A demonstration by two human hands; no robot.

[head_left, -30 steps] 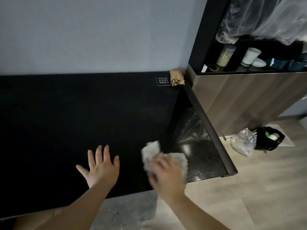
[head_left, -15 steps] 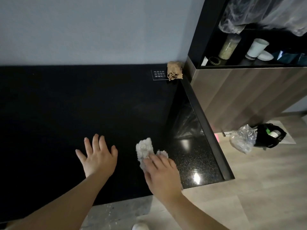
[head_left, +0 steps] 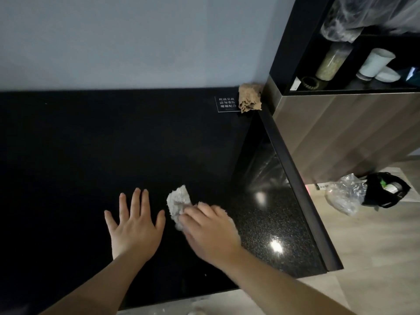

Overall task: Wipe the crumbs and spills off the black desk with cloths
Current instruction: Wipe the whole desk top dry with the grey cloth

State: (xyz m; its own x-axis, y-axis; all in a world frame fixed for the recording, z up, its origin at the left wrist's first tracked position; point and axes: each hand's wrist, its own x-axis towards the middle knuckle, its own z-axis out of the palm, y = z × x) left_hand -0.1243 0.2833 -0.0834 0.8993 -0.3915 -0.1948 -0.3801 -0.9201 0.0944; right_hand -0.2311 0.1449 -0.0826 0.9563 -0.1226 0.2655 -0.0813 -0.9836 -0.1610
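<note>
You braced your left hand (head_left: pixel 136 234) flat on the glossy black tabletop (head_left: pixel 91 155), fingers (head_left: pixel 136 203) spread, likely for balance, while your right hand (head_left: pixel 210 234) pressed the fluffy grey cloth (head_left: pixel 178 200) near the front right under straight, close-set fingers, and a crumpled tan cloth (head_left: pixel 250 100) sat spare in the far corner.
</note>
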